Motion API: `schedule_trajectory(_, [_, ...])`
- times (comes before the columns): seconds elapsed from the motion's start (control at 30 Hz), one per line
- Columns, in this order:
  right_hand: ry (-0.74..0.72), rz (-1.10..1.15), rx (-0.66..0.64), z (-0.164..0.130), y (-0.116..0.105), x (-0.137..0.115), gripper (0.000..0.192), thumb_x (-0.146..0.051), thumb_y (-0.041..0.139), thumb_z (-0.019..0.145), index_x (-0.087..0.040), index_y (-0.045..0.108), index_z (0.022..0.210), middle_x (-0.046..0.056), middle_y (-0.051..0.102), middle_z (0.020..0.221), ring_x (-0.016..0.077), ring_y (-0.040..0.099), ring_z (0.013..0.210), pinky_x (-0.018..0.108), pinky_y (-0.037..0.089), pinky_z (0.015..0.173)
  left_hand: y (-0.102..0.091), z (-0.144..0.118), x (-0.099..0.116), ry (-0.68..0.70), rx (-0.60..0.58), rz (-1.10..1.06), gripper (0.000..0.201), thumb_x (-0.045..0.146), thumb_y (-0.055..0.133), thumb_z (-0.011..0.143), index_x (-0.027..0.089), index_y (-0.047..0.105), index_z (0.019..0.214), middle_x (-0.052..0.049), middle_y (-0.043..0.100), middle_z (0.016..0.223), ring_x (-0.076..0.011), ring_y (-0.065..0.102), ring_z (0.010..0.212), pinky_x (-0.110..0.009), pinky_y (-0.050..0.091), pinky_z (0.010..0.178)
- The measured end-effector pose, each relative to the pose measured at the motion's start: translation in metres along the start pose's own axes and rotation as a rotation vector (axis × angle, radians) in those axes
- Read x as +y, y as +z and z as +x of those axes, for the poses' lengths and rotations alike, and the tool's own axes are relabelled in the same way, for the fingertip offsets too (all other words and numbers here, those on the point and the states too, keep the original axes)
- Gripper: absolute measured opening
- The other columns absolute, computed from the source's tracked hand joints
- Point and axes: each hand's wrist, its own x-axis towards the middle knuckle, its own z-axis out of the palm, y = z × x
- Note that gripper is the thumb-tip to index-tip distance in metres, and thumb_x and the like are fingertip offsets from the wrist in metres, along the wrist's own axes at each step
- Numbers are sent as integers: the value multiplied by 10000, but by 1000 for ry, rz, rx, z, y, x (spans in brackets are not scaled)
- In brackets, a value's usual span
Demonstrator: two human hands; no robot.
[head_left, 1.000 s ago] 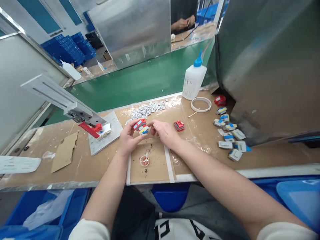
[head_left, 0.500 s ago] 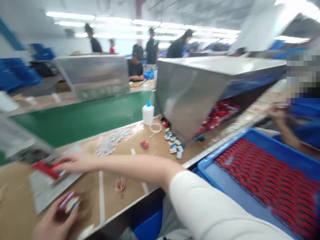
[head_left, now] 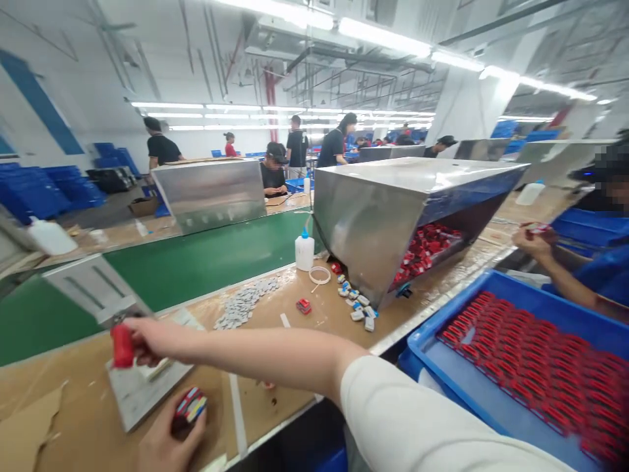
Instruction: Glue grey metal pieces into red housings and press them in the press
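Note:
My right hand [head_left: 152, 341] is closed around the red handle [head_left: 122, 346] of a lever clamp. The clamp stands on a grey metal base plate [head_left: 142, 396], with a slotted metal upright [head_left: 93, 285] behind it. Just in front of the plate, my left hand [head_left: 171, 429] grips a small red block-shaped part with coloured stripes [head_left: 190, 405], its fingers round the sides. A similar small red part [head_left: 303, 306] lies loose on the brown-covered bench. My right forearm crosses over the bench and hides part of it.
Flat grey pieces [head_left: 246, 303] lie in a pile by the green belt [head_left: 230, 246]. A white squeeze bottle [head_left: 304, 252], white-and-blue parts [head_left: 361, 308] and a metal hopper of red parts [head_left: 427, 252] stand beyond. At right, a blue tray [head_left: 417, 341] holds red parts, near a co-worker's hands [head_left: 535, 239].
The red handle has swung from lying low to a raised, more upright position, with my right hand on it. My left hand still holds the striped part. The camera view has shifted and tilted up.

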Motion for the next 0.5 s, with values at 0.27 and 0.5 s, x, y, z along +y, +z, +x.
schedule_trajectory(0.27, [-237,-249,229,24,-24,-89,561,-507,343,1048,-145,623,1372,-65,611,871,25,478,595,219,402,599,-14,-7,44,-53,-99,-40,421,407,654,826,209,718,1192,-90,797,1119,-281,772,993,-409,631,906])
schedule_trajectory(0.5, [-204,-735,508,30,-62,5,470,-234,466,928,-175,607,1372,68,700,1117,132,613,769,260,523,688,-12,-17,41,-101,-73,-72,409,310,677,814,207,689,1210,-96,777,1116,-272,740,983,-407,584,907])
